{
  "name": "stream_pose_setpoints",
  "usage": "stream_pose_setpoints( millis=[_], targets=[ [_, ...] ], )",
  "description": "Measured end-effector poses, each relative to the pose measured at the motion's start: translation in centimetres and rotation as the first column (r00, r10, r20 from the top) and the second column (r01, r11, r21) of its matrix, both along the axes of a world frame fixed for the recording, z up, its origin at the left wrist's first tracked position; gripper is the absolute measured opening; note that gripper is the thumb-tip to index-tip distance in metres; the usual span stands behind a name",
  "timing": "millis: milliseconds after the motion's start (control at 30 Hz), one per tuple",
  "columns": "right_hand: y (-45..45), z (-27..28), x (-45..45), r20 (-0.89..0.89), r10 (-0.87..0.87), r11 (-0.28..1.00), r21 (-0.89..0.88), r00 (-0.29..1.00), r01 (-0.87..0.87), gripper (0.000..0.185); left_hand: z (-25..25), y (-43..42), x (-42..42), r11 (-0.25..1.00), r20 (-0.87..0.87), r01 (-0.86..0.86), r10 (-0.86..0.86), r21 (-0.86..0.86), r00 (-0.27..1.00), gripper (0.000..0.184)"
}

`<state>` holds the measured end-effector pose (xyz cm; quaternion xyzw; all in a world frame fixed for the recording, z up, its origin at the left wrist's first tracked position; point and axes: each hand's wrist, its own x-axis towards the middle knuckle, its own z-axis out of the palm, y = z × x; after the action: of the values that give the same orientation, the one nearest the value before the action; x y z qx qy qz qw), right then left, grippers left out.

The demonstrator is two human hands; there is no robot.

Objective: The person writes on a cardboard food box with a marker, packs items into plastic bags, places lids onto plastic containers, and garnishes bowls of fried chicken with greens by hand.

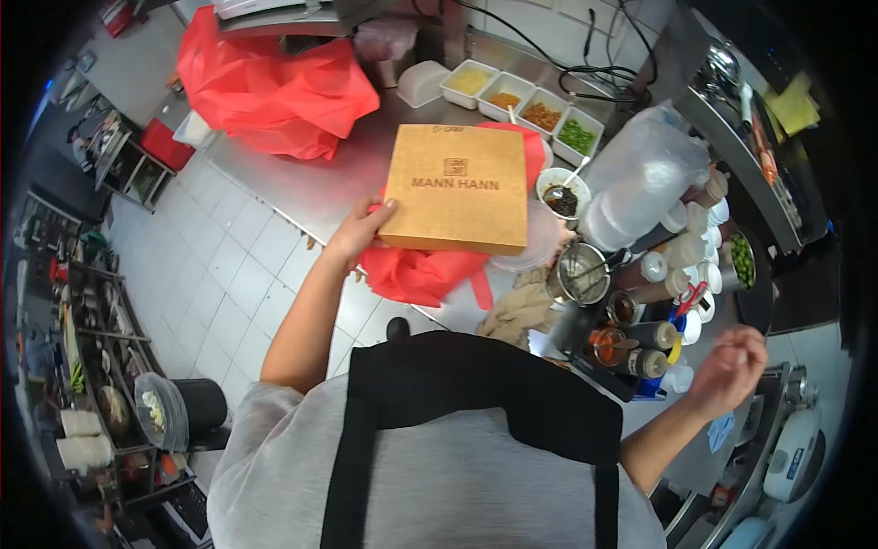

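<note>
A flat brown cardboard box (457, 212) printed "MANN HANN" lies over the counter's front edge, partly covering a red plastic bag (416, 277). My left hand (361, 227) grips the box's left side, thumb on top and the other fingers mostly hidden. Off to the right, my right hand (727, 373) is raised beside the sauce bottles (651, 352), apart from them. Its fingers are loosely bent and I see nothing in them. A clear round lid (535, 240) and a bowl of dark sauce with a spoon (560, 194) sit right of the box.
A larger red plastic bag (274, 87) covers the back left of the steel counter (265, 178). White tubs of toppings (541, 112), stacked clear plastic containers (640, 183), a metal pot (583, 274) and a brown cloth (517, 311) crowd the right side. Black cables (599, 78) hang behind.
</note>
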<state>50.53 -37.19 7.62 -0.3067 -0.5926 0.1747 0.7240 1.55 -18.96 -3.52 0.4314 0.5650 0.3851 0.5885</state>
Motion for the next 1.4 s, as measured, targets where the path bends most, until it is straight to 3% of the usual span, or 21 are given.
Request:
stream_pose_setpoints(
  millis=[33, 67, 100, 167, 267, 400, 500, 533, 600, 733, 833, 867, 900, 967, 1033, 1133, 1167, 1200, 1267, 1333, 1400],
  targets=[
    [0.7, 0.4, -4.1, 0.088, 0.193, 0.981, -0.044, 0.977, -0.189, 0.022, -0.5, 0.6, 0.0, 0.999, 0.130, -0.015, 0.020, -0.036, 0.991, 0.040],
    [0.9, -0.4, -7.5, -0.158, 0.311, 0.905, -0.253, 0.937, -0.343, 0.023, -0.4, 0.9, 0.4, 0.999, 0.219, 0.008, 0.004, -0.053, 0.976, 0.041],
    [1.3, -1.9, -10.6, -0.409, 0.354, 0.758, -0.401, 0.841, -0.515, 0.024, -0.3, 1.2, 0.8, 0.997, 0.307, 0.033, -0.011, -0.065, 0.952, 0.042],
    [4.4, -4.6, -15.3, -0.485, 0.286, 0.622, -0.562, 0.826, -0.545, 0.033, -0.5, 1.6, 1.5, 0.997, 0.386, 0.048, -0.021, -0.062, 0.922, 0.044],
    [7.3, -10.2, -18.7, -0.630, 0.170, 0.554, -0.575, 0.758, -0.602, 0.039, -0.8, 1.6, 1.4, 0.999, 0.384, 0.026, -0.011, -0.036, 0.923, 0.049],
    [7.9, -11.4, -19.8, -0.657, 0.154, 0.431, -0.628, 0.738, -0.649, 0.042, -0.5, -1.4, -0.3, 0.998, 0.491, 0.057, -0.037, -0.025, 0.870, 0.054],
    [8.0, -11.4, -19.7, -0.517, 0.198, 0.370, -0.747, 0.833, -0.552, 0.047, -0.4, -3.3, -2.1, 0.990, 0.617, 0.143, -0.108, -0.007, 0.779, 0.056],
    [8.5, -11.0, -20.2, -0.573, 0.296, 0.402, -0.652, 0.765, -0.643, 0.051, 0.7, -4.3, -2.2, 0.986, 0.629, 0.163, -0.144, 0.028, 0.764, 0.056],
    [8.9, -10.2, -21.9, -0.712, 0.223, 0.454, -0.529, 0.666, -0.717, 0.048, 2.1, -4.9, -2.7, 0.971, 0.633, 0.225, -0.223, 0.078, 0.742, 0.060],
    [9.7, -8.3, -23.1, -0.790, 0.192, 0.376, -0.489, 0.582, -0.787, 0.053, 5.8, -3.8, -3.6, 0.951, 0.485, 0.304, -0.291, 0.054, 0.825, 0.053],
    [10.0, -5.3, -25.9, -0.819, 0.060, 0.443, -0.491, 0.571, -0.750, 0.057, 8.1, 1.2, -8.0, 0.814, -0.175, 0.488, -0.455, 0.315, 0.873, 0.040],
    [10.2, -3.6, -27.3, -0.811, 0.018, 0.436, -0.520, 0.585, -0.734, 0.059, 9.9, 3.1, -9.9, 0.729, -0.571, 0.479, -0.147, 0.489, 0.807, 0.038],
    [10.7, -3.2, -28.5, -0.810, 0.039, 0.446, -0.510, 0.585, -0.735, 0.059, 11.8, 5.5, -12.3, 0.586, -0.768, 0.536, 0.261, 0.608, 0.585, 0.035],
    [11.8, -2.8, -31.0, -0.806, 0.077, 0.465, -0.492, 0.587, -0.736, 0.059, 14.1, 11.5, -17.8, 0.312, -0.627, 0.619, 0.674, 0.721, 0.390, 0.043],
    [13.2, -2.8, -34.2, -0.825, 0.061, 0.457, -0.477, 0.562, -0.750, 0.059, 16.5, 15.8, -22.5, 0.275, -0.555, 0.723, 0.813, 0.634, 0.177, 0.051],
    [16.1, -2.9, -38.6, -0.829, 0.123, 0.416, -0.455, 0.545, -0.787, 0.059, 16.2, 19.6, -29.2, 0.432, -0.536, 0.747, 0.836, 0.506, -0.120, 0.056],
    [17.2, -2.9, -40.3, -0.827, 0.163, 0.395, -0.445, 0.538, -0.804, 0.058, 16.4, 20.3, -31.2, 0.693, -0.784, 0.603, 0.596, 0.396, -0.171, 0.055],
    [18.2, -2.7, -41.8, -0.826, 0.201, 0.372, -0.434, 0.527, -0.821, 0.058, 16.8, 20.8, -33.0, 0.878, -0.945, 0.439, 0.285, 0.192, -0.157, 0.054],
    [20.5, -2.2, -45.2, -0.863, 0.230, 0.270, -0.387, 0.450, -0.881, 0.057, 14.4, 23.5, -39.4, 0.729, -0.898, 0.552, 0.431, 0.405, 0.089, 0.043],
    [22.8, -1.6, -48.5, -0.884, 0.266, 0.161, -0.353, 0.385, -0.922, 0.056, 15.6, 24.4, -41.7, 0.791, -0.806, 0.346, 0.288, 0.505, 0.517, 0.041],
    [25.2, -0.9, -51.4, -0.888, 0.309, 0.040, -0.345, 0.339, -0.938, 0.056, 16.6, 24.7, -42.7, 0.692, -0.664, 0.278, 0.382, 0.666, 0.643, 0.039]
  ],
)
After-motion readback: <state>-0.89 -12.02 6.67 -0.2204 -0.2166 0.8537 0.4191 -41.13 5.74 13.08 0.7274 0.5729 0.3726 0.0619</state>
